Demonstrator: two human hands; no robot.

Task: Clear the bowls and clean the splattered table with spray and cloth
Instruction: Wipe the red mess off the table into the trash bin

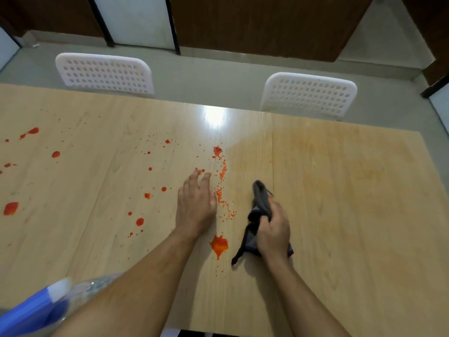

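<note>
A light wooden table (340, 181) carries red-orange sauce splatters (219, 245) across its left and middle. The right part looks smeared and damp. My left hand (195, 205) lies flat on the tabletop with straight fingers, among the spots. My right hand (274, 231) grips a bunched dark grey cloth (261, 200) just right of a line of small red droplets (222, 188). A spray bottle (36, 310) with a blue and white head stands at the near left corner, partly hidden by my left forearm. No bowls are in view.
Two white perforated chairs (104, 72) (308, 93) stand at the far side of the table. Beyond them are a grey floor and dark wood wall panels. Larger red blobs (11, 207) lie near the table's left edge.
</note>
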